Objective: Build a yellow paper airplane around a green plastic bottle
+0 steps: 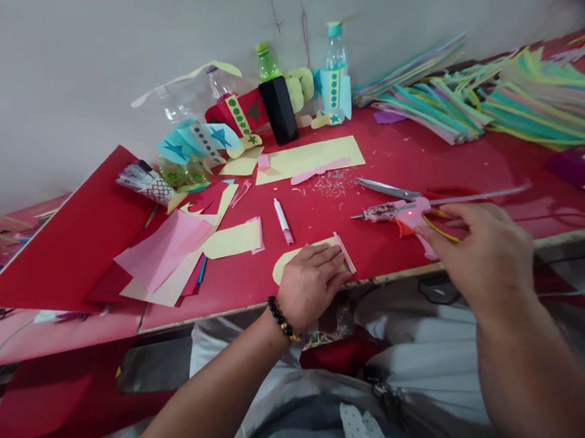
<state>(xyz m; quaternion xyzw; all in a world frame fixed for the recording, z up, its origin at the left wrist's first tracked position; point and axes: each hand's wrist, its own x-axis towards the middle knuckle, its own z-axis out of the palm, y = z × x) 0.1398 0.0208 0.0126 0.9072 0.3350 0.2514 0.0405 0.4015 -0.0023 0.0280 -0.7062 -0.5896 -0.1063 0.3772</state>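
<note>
One flattened left hand covers part of the cream paper piece; the right hand curls beside the pink glue gun, its grip unclear.

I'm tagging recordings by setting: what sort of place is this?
Probably a craft workspace, though whether in a school, workshop or home is unclear: a pink glue gun, red-handled scissors and paper-trimmed plastic bottles are on the red table.

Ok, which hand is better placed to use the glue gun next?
Probably the right hand: its thumb and forefinger are right by the pink glue gun, while the left hand lies farther off, flat across a pale yellow paper piece.
</note>
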